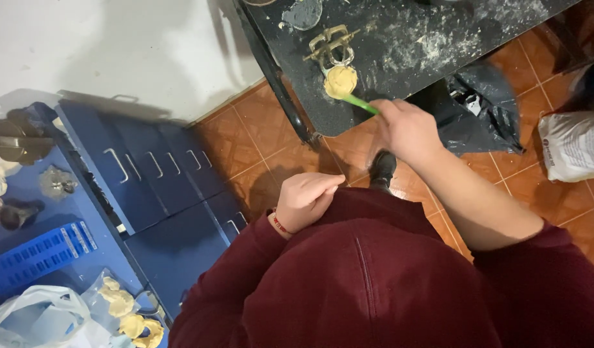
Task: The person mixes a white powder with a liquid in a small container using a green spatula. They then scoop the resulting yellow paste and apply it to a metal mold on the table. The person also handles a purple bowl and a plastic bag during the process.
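My right hand reaches up to the black floured table and grips a green-handled tool. The tool's tip lies on a round disc of yellow dough near the table's front edge. A brass-coloured metal press sits just above the dough. My left hand is curled into a loose fist against my dark red sweater, with nothing visible in it.
A blue cabinet with metal handles stands at the left; its top carries metal moulds, a blue plastic rack and a clear bag of dough pieces. A black plastic bag and a white sack lie on the orange tiled floor.
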